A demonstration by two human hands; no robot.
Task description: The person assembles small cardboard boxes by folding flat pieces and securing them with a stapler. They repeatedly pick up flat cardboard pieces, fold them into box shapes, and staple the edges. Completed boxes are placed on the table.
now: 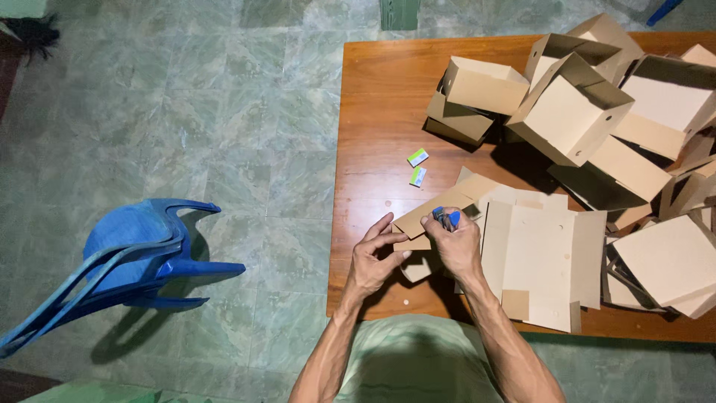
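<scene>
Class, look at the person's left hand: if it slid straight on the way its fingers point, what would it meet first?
The left hand points up and right, so it would probably meet the folded cardboard flap first; its fingertips already seem to touch that piece, though depth is unclear.

Both forearms forward, hands close together: left hand [375, 257] open-fingered, right hand [456, 242] curled in a fist.

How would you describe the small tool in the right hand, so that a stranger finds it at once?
Start at the wooden table and go to its near edge, where two hands work on a flat cardboard piece. The right hand grips a small blue stapler pressed onto that cardboard, while the left hand steadies the flap. It is the only blue thing on the table; the two little green packets lie farther away, untouched.
</scene>
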